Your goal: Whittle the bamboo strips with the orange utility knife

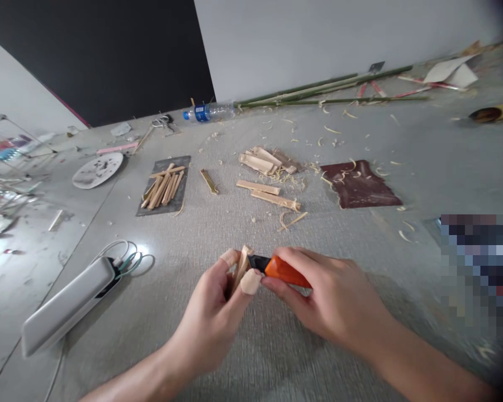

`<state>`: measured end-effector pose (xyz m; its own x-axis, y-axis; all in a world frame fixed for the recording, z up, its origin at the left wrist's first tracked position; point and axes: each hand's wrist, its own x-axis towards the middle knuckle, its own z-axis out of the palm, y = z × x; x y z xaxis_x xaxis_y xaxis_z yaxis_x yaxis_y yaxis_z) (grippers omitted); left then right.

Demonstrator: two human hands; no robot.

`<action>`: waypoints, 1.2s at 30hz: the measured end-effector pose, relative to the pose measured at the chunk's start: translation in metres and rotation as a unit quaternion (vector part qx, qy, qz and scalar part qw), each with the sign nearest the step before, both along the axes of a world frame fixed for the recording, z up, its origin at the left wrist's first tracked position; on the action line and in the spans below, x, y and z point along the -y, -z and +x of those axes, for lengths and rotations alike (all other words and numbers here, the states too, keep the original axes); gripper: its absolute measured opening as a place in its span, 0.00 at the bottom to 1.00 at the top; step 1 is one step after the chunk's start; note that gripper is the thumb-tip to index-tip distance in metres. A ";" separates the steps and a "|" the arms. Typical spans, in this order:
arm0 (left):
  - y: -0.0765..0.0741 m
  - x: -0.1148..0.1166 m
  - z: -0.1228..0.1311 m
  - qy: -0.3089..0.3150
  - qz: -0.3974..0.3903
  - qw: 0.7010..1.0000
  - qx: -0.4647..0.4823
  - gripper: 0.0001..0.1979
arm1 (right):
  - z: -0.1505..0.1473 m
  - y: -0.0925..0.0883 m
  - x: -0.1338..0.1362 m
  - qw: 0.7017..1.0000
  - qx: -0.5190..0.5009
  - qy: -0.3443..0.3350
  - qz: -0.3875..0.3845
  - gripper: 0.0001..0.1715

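Holding a small piece of bamboo (242, 262), the left hand (212, 312) pinches it between the thumb and the fingers (251, 281), which have tape on their tips. The bamboo piece stands nearly upright, low in the middle of the view, just above the grey floor (218, 223). The right hand (331, 298) has its fingers wrapped around an orange knife (283, 271). The dark front end of the knife touches the bamboo piece.

Further out on the floor lie more cut bamboo pieces (268, 195) with curly shavings (291, 220) beside them. To their left, a bunch of thin sticks (163, 187) rests on a dark grey mat (145, 209). To their right is a dark red sheet (358, 187). Near the left hand, a white power bank (67, 307) lies with its cables (128, 257) looped next to it. A round white plate (97, 169) sits far left. By the wall lie a water bottle (209, 111) and long green bamboo poles (322, 92).
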<state>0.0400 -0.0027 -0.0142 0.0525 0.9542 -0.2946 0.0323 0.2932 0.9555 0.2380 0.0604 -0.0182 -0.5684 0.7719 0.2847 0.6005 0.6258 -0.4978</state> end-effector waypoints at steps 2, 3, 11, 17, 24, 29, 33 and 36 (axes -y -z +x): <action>0.002 -0.001 0.001 -0.008 -0.014 1.000 0.007 0.19 | -0.001 0.002 0.000 1.000 0.011 0.012 0.020 0.22; 0.003 -0.003 0.001 -0.012 -0.023 1.000 0.016 0.19 | -0.002 0.003 0.000 0.999 0.017 0.019 0.029 0.23; -0.008 -0.016 0.003 -0.066 -0.109 0.989 0.075 0.22 | -0.018 -0.001 0.005 0.996 0.055 0.072 0.023 0.25; -0.008 -0.011 0.004 -0.055 -0.128 0.987 0.082 0.20 | 0.000 -0.004 -0.013 0.988 0.070 0.122 0.064 0.28; -0.014 -0.014 -0.003 -0.043 -0.173 0.975 0.135 0.16 | 0.020 -0.012 -0.033 0.973 0.052 0.210 0.078 0.25; -0.013 -0.016 -0.008 -0.039 -0.167 0.972 0.164 0.12 | 0.003 -0.011 -0.015 0.994 0.002 0.109 -0.009 0.18; -0.008 -0.012 -0.005 -0.016 -0.126 0.975 0.183 0.13 | -0.002 -0.009 -0.005 0.998 -0.011 0.028 -0.047 0.15; -0.008 -0.011 -0.004 -0.003 -0.111 0.976 0.188 0.14 | -0.003 -0.008 -0.002 0.998 -0.015 0.007 -0.058 0.15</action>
<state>0.0363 0.0082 -0.0066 0.1914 0.8700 -0.4544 -0.3108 0.4929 0.8127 0.2345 0.0620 -0.0101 -0.5500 0.8086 0.2088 0.5927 0.5541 -0.5846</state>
